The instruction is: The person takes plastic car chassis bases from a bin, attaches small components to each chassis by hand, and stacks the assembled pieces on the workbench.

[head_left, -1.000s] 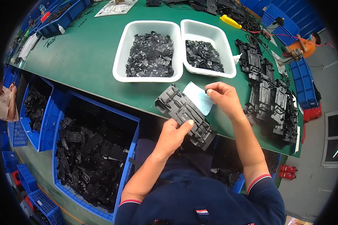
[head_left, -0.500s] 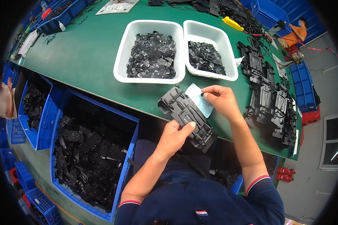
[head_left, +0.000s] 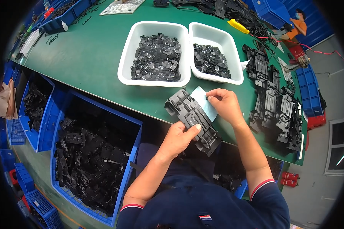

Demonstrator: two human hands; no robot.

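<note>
My left hand (head_left: 178, 139) grips a long black moulded plastic part (head_left: 195, 121), its thumb across the ribbed upper face. The part is tilted and juts over the table's front edge. Just right of its far end, my right hand (head_left: 226, 107) pinches a small black piece (head_left: 207, 98), mostly covered by the fingertips. Under that hand lies a light blue cloth or sheet (head_left: 203, 100) on the green table. Beyond my hands stand two white tubs, the left tub (head_left: 123, 72) and the right tub (head_left: 236, 78), both holding many small black pieces.
Stacked black plastic parts (head_left: 269, 101) line the table's right side. A yellow tool (head_left: 238, 26) with a red cord lies behind the tubs. Below the table's left edge, a large blue bin (head_left: 135, 143) holds more black parts. Another person (head_left: 299, 27) works at the far right.
The long black part has turned slightly more upright and shifted a little right. My right hand still pinches the small piece, barely moved. The view has shifted slightly.
</note>
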